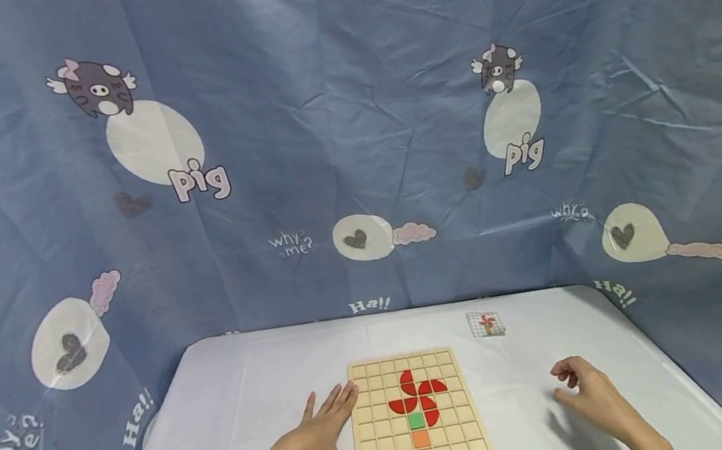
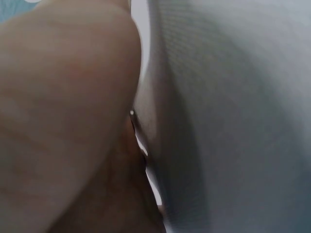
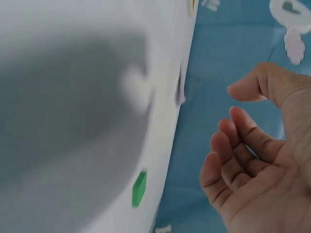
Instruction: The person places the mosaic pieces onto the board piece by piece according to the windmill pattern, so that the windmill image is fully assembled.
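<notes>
Between the two hands lies the board [image 1: 417, 414], flat on the counter [image 1: 233, 405], its near-square frame holding red, green and orange tiles. Left hand [image 1: 320, 435] presses its left edge, fingers straight, thumb at the near corner. Right hand [image 1: 590, 394] hovers well apart to the right, loosely curled, its grip holding nothing. Beyond it, a small card [image 1: 486, 323].

Head view high over the white table [image 1: 233, 405]; wrist views pressed close to it.
</notes>
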`<state>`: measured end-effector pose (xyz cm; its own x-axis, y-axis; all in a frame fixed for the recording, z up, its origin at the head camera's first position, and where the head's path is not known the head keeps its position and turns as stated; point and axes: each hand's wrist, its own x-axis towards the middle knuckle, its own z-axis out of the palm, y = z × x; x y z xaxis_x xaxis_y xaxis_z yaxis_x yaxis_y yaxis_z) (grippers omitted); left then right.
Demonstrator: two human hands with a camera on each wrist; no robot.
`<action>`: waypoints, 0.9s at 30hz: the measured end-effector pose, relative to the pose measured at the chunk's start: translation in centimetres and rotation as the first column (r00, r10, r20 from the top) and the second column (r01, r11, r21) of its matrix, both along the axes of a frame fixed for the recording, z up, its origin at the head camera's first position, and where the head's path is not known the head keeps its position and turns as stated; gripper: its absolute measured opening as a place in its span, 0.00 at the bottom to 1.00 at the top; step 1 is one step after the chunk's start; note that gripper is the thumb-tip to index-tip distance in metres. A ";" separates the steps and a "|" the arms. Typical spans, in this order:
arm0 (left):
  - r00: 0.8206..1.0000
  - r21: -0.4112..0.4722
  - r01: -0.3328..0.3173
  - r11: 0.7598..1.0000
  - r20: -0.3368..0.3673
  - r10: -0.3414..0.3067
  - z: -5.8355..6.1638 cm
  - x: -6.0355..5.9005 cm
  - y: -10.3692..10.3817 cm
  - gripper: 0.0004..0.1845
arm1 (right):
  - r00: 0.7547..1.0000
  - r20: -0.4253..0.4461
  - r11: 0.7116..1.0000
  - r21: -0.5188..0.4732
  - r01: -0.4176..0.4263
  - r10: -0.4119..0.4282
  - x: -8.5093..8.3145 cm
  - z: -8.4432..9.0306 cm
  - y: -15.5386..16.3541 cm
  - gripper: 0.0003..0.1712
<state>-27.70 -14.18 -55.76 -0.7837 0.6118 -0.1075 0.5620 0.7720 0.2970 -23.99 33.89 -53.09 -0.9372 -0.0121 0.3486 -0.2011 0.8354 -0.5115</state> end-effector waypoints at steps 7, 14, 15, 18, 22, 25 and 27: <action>1.000 0.017 0.000 1.000 0.009 0.000 0.1 0.1 0.0 0.68 | 0.983 0.174 0.998 0.003 0.059 -0.058 0.0 -0.1 2.8 0.22; 1.000 0.011 -0.006 1.000 0.002 0.006 0.0 0.0 0.1 0.68 | 0.975 0.210 0.997 0.023 0.074 -0.077 -0.2 -1.1 4.7 0.27; 1.000 0.012 -0.006 1.000 0.002 0.005 0.0 0.0 0.1 0.68 | 0.973 0.219 0.997 0.022 0.075 -0.078 -0.2 -1.2 4.9 0.28; 1.000 0.013 -0.005 1.000 0.006 0.005 0.1 0.1 0.1 0.68 | 0.964 0.250 0.996 0.030 0.088 -0.093 -0.4 -1.6 5.6 0.30; 1.000 0.009 -0.009 1.000 0.018 0.009 0.2 0.1 0.1 0.68 | 0.942 0.313 0.992 0.029 0.121 -0.124 -0.6 -1.9 6.1 0.30; 1.000 0.009 -0.011 1.000 0.021 0.011 0.2 0.1 0.1 0.68 | 0.932 0.336 0.991 0.026 0.133 -0.134 -0.7 -1.9 6.2 0.26; 1.000 0.010 -0.010 1.000 0.019 0.009 0.1 0.1 0.1 0.68 | 0.930 0.342 0.990 0.023 0.137 -0.136 -0.7 -1.9 6.2 0.24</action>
